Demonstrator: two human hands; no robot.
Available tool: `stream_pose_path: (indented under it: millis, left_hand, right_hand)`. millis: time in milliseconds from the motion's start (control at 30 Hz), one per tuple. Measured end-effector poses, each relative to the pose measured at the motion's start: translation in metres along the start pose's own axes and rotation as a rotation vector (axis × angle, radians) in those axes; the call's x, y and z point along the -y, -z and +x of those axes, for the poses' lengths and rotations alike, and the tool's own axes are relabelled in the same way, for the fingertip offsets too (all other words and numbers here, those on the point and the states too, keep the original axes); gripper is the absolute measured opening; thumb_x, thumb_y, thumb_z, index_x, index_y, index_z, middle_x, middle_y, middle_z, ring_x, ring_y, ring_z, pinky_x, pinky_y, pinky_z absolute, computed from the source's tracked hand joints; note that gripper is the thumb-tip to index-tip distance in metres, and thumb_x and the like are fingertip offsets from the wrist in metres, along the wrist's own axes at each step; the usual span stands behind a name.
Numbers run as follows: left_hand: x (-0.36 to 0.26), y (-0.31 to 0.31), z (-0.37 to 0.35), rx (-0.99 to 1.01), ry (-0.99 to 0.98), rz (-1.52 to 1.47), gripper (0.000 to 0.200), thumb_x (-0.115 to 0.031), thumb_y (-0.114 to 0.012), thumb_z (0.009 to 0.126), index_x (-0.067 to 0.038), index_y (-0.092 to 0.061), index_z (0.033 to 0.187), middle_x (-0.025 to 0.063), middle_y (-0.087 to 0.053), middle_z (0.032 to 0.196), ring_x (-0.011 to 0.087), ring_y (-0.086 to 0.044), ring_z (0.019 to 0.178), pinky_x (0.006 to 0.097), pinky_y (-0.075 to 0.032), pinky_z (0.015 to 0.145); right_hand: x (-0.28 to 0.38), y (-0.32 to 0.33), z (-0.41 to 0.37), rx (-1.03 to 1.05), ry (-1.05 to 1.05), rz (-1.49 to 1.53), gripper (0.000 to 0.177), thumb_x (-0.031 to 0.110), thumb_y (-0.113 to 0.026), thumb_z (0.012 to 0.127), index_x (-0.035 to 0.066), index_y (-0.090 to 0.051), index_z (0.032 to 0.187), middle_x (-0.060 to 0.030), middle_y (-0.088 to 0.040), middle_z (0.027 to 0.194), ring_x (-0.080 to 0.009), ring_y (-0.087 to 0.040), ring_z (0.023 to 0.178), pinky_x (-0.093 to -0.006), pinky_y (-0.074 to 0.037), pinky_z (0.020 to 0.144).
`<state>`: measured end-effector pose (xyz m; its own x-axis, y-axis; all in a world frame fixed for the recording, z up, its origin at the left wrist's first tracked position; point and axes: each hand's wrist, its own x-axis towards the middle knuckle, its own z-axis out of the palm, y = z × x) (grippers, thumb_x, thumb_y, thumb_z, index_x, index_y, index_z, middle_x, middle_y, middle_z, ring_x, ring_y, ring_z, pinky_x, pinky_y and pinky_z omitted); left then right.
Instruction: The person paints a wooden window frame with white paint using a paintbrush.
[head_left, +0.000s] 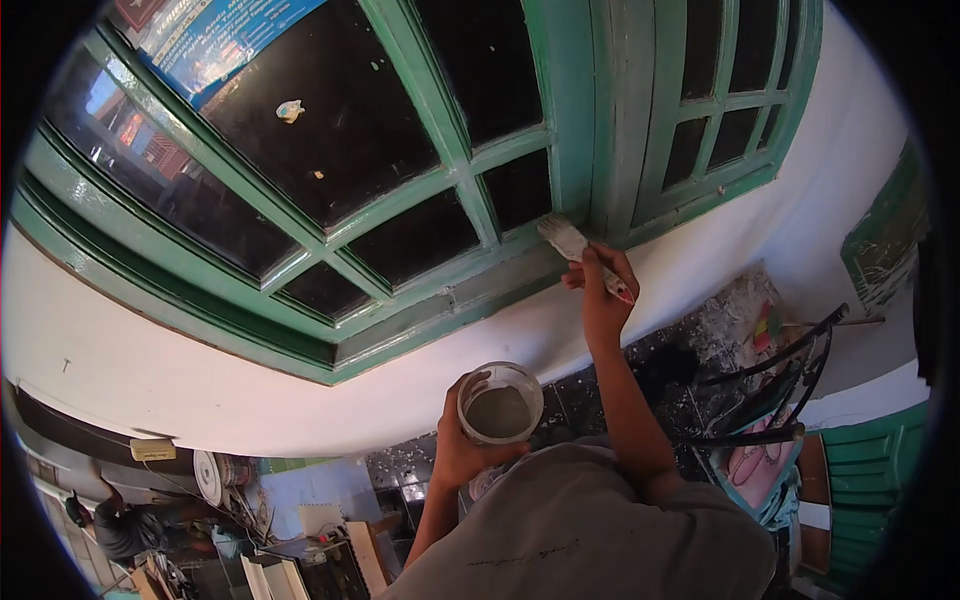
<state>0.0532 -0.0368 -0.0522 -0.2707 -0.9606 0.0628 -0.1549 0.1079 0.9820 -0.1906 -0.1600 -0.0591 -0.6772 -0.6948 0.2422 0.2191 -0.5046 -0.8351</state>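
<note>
My right hand (607, 287) grips a paintbrush (565, 238) by its handle, the bristles up against the lower rail of a green window frame (520, 252). Below it, my left hand (461, 447) is wrapped round a clear plastic tub (533, 398). Grey-green paint (499, 412) fills part of the tub. Some stretches of the frame look dull and greyish, while others are glossy green. Dark glass panes (400, 240) sit between the bars.
A white wall (420, 405) runs beneath the window. At the right stand a black metal-framed chair (770, 425) and a green door (880, 490). A paint bucket (209, 477) and boards lie lower left, where another person (125, 525) is at work.
</note>
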Motion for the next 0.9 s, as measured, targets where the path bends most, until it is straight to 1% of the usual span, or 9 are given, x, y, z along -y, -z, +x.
stream_pose_path:
  millis: [100,267,333,500,600,700,767,800,900]
  left_hand:
    - [0.009,0.000,-0.004,-0.015,0.006,0.002,0.119,-0.018,-0.106,0.051,0.002,-0.039,0.148,0.0168,-0.059,0.138,0.0276,-0.058,0.131,0.0411,-0.046,0.113]
    - [-0.002,-0.001,-0.009,-0.039,0.015,0.027,0.117,-0.017,-0.105,0.052,0.002,-0.040,0.147,0.0167,-0.060,0.137,0.0275,-0.058,0.130,0.0414,-0.047,0.112]
    - [-0.004,0.000,-0.010,-0.050,0.034,0.019,0.116,-0.017,-0.105,0.052,0.002,-0.041,0.147,0.0167,-0.060,0.137,0.0273,-0.059,0.130,0.0414,-0.047,0.112]
    - [-0.002,0.005,-0.012,-0.089,0.018,0.085,0.114,-0.019,-0.105,0.052,0.001,-0.043,0.146,0.0164,-0.060,0.139,0.0263,-0.059,0.130,0.0409,-0.047,0.112]
    - [-0.004,0.008,-0.007,-0.149,-0.008,0.155,0.115,-0.017,-0.104,0.050,-0.002,-0.044,0.146,0.0166,-0.060,0.140,0.0301,-0.058,0.131,0.0436,-0.048,0.112]
    - [-0.009,0.017,0.008,-0.171,-0.208,0.537,0.109,-0.021,-0.105,0.052,-0.004,-0.048,0.143,0.0147,-0.060,0.139,0.0280,-0.062,0.127,0.0421,-0.051,0.109]
    - [-0.016,0.018,0.020,-0.205,-0.314,0.607,0.102,-0.021,-0.104,0.053,-0.007,-0.053,0.140,0.0152,-0.061,0.139,0.0289,-0.065,0.124,0.0425,-0.052,0.106]
    - [-0.024,0.018,0.025,-0.204,-0.377,0.670,0.101,-0.021,-0.104,0.054,-0.008,-0.054,0.140,0.0173,-0.060,0.140,0.0332,-0.063,0.126,0.0440,-0.052,0.107]
    - [-0.035,0.016,0.039,-0.207,-0.541,0.741,0.098,-0.020,-0.103,0.054,-0.007,-0.055,0.138,0.0183,-0.060,0.140,0.0361,-0.061,0.128,0.0459,-0.051,0.108]
  right_hand:
    - [-0.004,-0.007,-0.009,-0.003,-0.035,0.018,0.018,0.012,-0.069,0.100,-0.005,-0.067,0.108,-0.0117,-0.073,0.083,-0.0147,-0.070,0.063,-0.0265,-0.057,0.057]
    - [-0.018,-0.022,-0.030,0.119,-0.010,-0.048,0.021,0.014,-0.068,0.101,-0.005,-0.067,0.109,-0.0135,-0.073,0.082,-0.0165,-0.071,0.062,-0.0278,-0.058,0.058]
    - [-0.015,-0.023,-0.035,0.186,-0.083,-0.012,0.021,0.013,-0.068,0.101,-0.006,-0.067,0.109,-0.0139,-0.073,0.081,-0.0166,-0.071,0.062,-0.0283,-0.058,0.058]
    - [0.011,-0.001,-0.035,0.208,-0.244,0.057,0.018,0.008,-0.069,0.098,-0.007,-0.068,0.107,-0.0127,-0.073,0.079,-0.0158,-0.070,0.061,-0.0281,-0.057,0.055]
    - [0.052,0.021,-0.029,0.229,-0.300,0.054,0.019,0.008,-0.069,0.096,-0.008,-0.068,0.105,-0.0145,-0.072,0.079,-0.0181,-0.068,0.058,-0.0286,-0.055,0.053]
    - [0.091,0.040,-0.032,0.343,-0.301,0.108,0.018,0.006,-0.067,0.093,-0.010,-0.069,0.102,-0.0174,-0.071,0.078,-0.0201,-0.066,0.055,-0.0286,-0.054,0.052]
    - [0.114,0.052,-0.036,0.481,-0.284,0.128,0.018,0.005,-0.065,0.092,-0.011,-0.070,0.101,-0.0194,-0.071,0.078,-0.0209,-0.064,0.053,-0.0286,-0.054,0.051]
    - [0.120,0.059,-0.038,0.562,-0.288,0.107,0.018,0.002,-0.064,0.092,-0.012,-0.070,0.101,-0.0196,-0.071,0.077,-0.0187,-0.065,0.053,-0.0276,-0.053,0.050]
    - [0.137,0.053,-0.052,0.565,-0.334,-0.020,0.016,0.001,-0.067,0.091,-0.011,-0.071,0.101,-0.0169,-0.072,0.075,-0.0144,-0.065,0.055,-0.0262,-0.053,0.049]
